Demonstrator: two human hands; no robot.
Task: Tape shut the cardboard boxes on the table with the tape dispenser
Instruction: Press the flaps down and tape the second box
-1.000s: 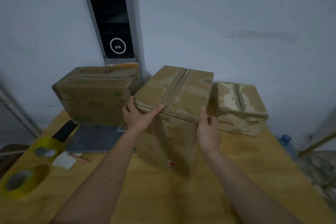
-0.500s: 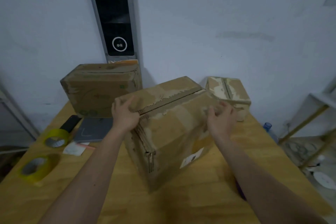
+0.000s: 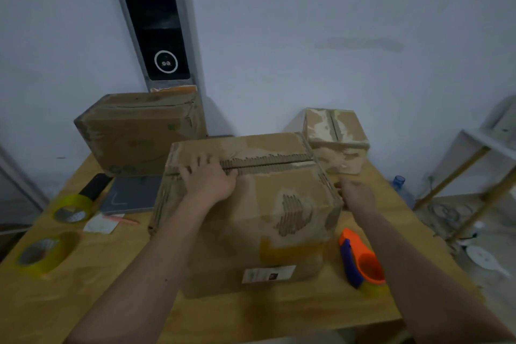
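Wooden yellow table by pale wall | 3 worn cardboard boxes, flaps down | left hand spread flat on nearest brown box | right hand at its side, grip unclear

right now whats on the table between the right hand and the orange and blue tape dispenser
Nothing: the head view shows only bare wooden table between the right hand, which is against the big cardboard box, and the orange and blue tape dispenser.

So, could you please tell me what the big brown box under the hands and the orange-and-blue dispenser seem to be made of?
Big brown box: corrugated cardboard, matte and worn; torn patches expose fluting. Orange-and-blue dispenser: probably smooth moulded plastic, judging by its bright, uniform colour.
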